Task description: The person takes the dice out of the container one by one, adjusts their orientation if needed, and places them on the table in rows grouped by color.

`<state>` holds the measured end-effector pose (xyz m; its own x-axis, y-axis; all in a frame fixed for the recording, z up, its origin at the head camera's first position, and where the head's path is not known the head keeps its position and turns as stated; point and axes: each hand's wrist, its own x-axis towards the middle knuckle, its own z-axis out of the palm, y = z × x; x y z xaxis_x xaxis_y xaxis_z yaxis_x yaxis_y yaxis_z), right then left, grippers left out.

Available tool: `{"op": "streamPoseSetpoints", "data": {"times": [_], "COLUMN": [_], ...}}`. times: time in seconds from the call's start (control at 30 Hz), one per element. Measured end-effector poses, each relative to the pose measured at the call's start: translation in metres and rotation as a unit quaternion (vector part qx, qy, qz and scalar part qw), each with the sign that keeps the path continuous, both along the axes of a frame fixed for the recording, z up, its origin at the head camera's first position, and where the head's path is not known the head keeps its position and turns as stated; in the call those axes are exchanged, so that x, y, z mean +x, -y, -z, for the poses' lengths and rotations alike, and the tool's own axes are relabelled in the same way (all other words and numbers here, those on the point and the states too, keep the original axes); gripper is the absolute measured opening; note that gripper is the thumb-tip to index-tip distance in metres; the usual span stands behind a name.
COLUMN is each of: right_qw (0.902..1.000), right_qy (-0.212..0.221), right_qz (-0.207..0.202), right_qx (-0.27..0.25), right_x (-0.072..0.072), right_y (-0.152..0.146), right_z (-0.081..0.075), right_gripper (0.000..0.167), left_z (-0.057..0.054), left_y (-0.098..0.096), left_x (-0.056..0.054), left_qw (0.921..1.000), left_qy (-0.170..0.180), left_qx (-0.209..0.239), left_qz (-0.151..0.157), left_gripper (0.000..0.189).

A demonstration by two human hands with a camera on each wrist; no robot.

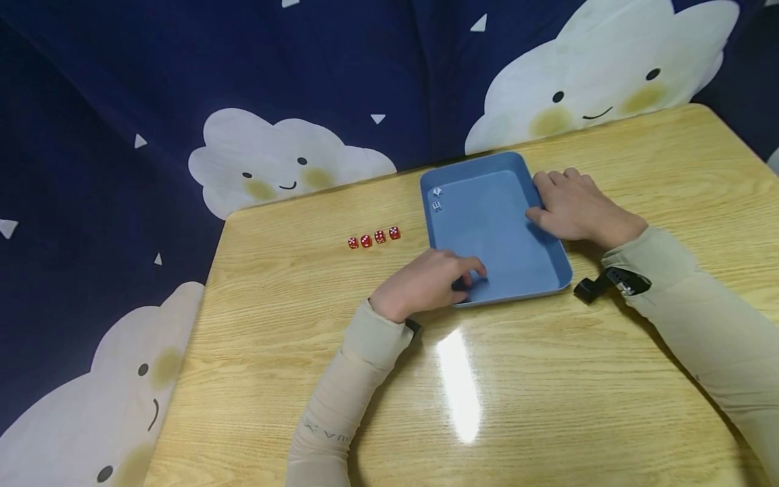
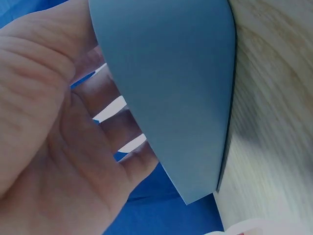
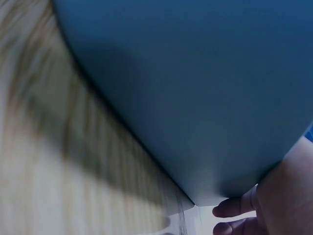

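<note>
Blue tray (image 1: 487,210) lies partly under relaxed left hand (image 1: 431,279), right hand (image 1: 572,205) gripping it

The left hand (image 2: 66,127) reaches over a blue tray's wall (image 2: 171,93) on a wooden table (image 2: 276,112).

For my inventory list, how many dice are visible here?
6: four red dice in a row on the table, left of the blue tray, and two white dice inside the tray, near its far left corner. The left hand may hide more.
</note>
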<state>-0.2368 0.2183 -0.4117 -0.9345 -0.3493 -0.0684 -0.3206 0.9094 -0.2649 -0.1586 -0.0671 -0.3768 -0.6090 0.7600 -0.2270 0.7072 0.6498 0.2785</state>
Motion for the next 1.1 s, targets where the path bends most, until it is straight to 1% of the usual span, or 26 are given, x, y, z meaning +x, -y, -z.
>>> {"op": "streamPoseSetpoints", "data": {"times": [0.17,0.33,0.4,0.57,0.9,1.1], "right_qw": [1.0,1.0,1.0,1.0,1.0,1.0], "right_qy": [0.003,0.003,0.004,0.004,0.0,0.002], "right_qz": [-0.001,0.001,0.002,0.0,0.001,0.003], "right_qx": [0.0,0.0,0.0,0.001,0.001,0.001], "right_x": [-0.0002,0.0003,0.0003,-0.0001,-0.0006,-0.0008], "right_y": [0.0002,-0.0006,-0.0007,-0.0011,-0.0006,-0.0002], "right_z": [-0.0005,0.0004,0.0006,0.0011,0.0018,0.0015], "right_gripper": [0.055,0.055,0.055,0.056,0.055,0.055], "left_z": [0.0001,0.0032,0.0037,0.0014,-0.0019,-0.0023], "left_y": [0.0003,-0.0012,-0.0009,0.0012,0.0022,0.0018], "left_x": [0.0002,0.0,0.0001,0.0012,0.0051,0.0059], "left_qw": [0.9998,0.9984,0.9977,0.998,0.9966,0.9961], "left_qy": [-0.01,-0.052,-0.063,-0.061,-0.059,-0.06], "left_qx": [-0.013,-0.018,-0.015,-0.011,-0.057,-0.064], "left_qz": [-0.007,0.011,0.016,0.014,0.002,-0.004], "left_gripper": [0.039,0.035,0.034,0.033,0.038,0.04]}}
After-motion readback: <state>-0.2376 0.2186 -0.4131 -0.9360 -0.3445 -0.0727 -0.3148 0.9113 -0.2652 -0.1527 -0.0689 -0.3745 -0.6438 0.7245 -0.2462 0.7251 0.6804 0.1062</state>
